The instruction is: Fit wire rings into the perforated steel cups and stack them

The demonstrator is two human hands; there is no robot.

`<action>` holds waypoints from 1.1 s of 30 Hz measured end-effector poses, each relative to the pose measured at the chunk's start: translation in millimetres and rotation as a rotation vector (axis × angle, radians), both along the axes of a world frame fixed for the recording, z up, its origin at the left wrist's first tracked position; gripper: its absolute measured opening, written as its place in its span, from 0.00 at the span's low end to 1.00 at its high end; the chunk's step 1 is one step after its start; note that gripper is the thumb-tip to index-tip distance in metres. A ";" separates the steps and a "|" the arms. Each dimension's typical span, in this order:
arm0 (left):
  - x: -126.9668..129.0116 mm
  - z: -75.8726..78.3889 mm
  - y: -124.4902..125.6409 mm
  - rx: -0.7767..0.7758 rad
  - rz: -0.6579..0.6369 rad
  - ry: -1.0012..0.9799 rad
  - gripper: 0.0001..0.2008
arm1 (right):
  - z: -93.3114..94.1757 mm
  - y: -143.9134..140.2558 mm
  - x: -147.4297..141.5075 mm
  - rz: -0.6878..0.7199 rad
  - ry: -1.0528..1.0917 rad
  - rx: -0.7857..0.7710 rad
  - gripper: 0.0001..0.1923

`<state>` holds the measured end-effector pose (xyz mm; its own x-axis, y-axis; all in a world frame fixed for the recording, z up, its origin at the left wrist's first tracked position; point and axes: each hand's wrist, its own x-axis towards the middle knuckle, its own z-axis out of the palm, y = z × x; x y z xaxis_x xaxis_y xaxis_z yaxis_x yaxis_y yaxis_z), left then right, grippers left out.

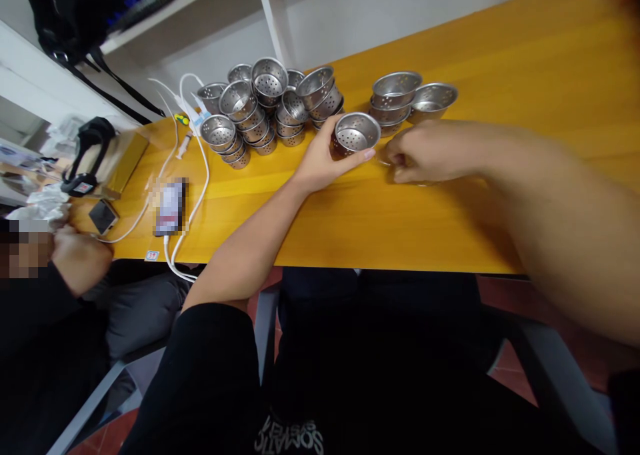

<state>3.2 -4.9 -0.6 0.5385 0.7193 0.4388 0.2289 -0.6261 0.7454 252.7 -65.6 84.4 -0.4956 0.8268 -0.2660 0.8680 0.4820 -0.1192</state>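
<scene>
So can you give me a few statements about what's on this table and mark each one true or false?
1. The left hand grips a perforated metal cup. True.
2. The table is white. False: it is yellow-orange wood.
3. A cluster of stacked metal cups sits beyond the left hand. True.
4. The right hand rests in the person's lap. False: it is on the table beside the held cup.
5. White cables lie at the table's left end. True.
</scene>
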 end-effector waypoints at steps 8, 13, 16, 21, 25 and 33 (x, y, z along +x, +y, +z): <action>-0.4 1.2 0.3 -0.010 0.006 0.012 0.52 | -9.6 13.8 17.5 -0.070 0.255 0.110 0.06; -0.8 0.2 2.1 -0.001 -0.005 -0.002 0.50 | -12.9 18.9 21.4 -0.015 0.348 0.260 0.09; -1.0 0.8 1.5 -0.003 0.001 -0.009 0.51 | -12.1 19.0 23.2 -0.040 0.362 0.302 0.09; -0.7 0.2 1.3 0.004 -0.011 0.014 0.52 | -11.6 17.5 22.9 -0.106 0.406 0.291 0.08; 0.3 -2.3 3.6 0.019 -0.017 0.000 0.51 | -13.3 17.4 22.1 -0.115 0.397 0.318 0.07; 0.9 -3.1 3.7 -0.012 -0.024 -0.007 0.50 | -12.1 15.5 22.5 -0.167 0.436 0.293 0.12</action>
<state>4.1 -1.2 -3.7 0.5523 0.7119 0.4338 0.2089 -0.6220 0.7547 275.2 -50.1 72.2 -0.3645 0.9120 0.1880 0.8355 0.4095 -0.3663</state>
